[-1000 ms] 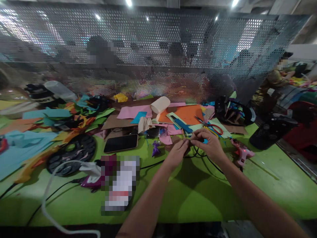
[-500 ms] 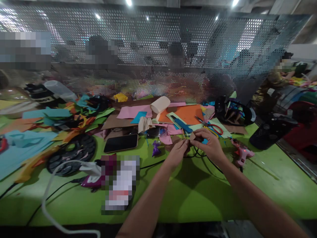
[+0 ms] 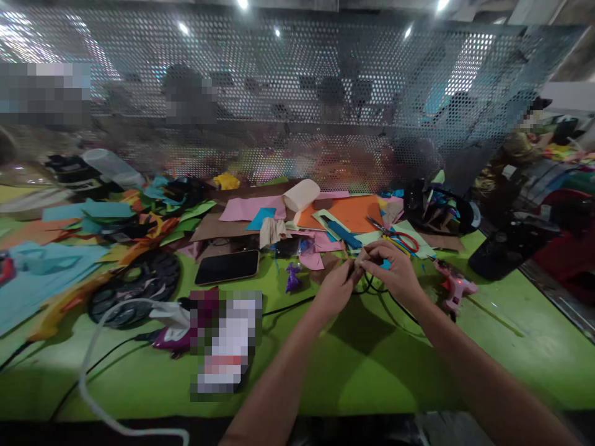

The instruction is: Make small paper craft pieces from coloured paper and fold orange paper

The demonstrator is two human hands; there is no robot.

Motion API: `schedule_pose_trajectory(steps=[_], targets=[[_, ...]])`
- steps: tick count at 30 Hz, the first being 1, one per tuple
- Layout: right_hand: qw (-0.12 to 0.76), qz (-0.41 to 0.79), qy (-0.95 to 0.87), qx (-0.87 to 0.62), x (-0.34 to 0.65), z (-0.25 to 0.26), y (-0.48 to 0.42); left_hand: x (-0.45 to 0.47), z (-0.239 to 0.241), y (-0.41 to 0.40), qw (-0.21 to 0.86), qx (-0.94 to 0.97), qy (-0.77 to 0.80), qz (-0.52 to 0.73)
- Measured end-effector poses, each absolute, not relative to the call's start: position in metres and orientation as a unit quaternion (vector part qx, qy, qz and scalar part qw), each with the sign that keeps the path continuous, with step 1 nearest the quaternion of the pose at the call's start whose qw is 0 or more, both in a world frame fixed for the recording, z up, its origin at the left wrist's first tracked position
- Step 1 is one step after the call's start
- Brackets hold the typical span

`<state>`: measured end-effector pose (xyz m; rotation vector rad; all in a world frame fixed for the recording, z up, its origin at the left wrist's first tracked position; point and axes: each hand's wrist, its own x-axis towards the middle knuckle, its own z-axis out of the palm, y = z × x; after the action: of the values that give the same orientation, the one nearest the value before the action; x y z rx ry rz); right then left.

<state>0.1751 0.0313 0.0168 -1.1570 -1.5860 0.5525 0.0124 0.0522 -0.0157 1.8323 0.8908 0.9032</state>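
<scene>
Both forearms stretch in from the near side; left hand [image 3: 335, 288] and right hand [image 3: 389, 267] meet above the green counter [image 3: 372, 378], fingertips pinching a small, mostly hidden brown piece [image 3: 357, 267] near the scissors [image 3: 385, 231].

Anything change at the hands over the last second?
The left hand has shifted slightly right, showing more of the brown piece beside it. The right hand has barely moved. What they pinch is unclear. Phone, scissors and purple piece stayed put.
</scene>
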Motion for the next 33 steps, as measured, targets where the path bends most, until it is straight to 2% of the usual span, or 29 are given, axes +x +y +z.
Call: schedule_pose_trajectory(steps=[19, 24, 33], targets=[[0.511, 0.250, -0.669, -0.478, 0.1771, 0.0135, 0.0329, 0.0107, -0.0170, 0.0501, 0.365, 0.766, 0.410, 0.335], [0.535, 0.259, -0.641, -0.485, 0.1805, 0.0151, 0.0338, 0.0097, -0.0162, 0.0511, 0.445, 0.725, 0.377, 0.367], [0.553, 0.312, -0.610, -0.474, 0.1821, 0.0172, 0.0348, 0.0074, -0.0099, 0.0487, 0.650, 0.525, 0.366, 0.410]])
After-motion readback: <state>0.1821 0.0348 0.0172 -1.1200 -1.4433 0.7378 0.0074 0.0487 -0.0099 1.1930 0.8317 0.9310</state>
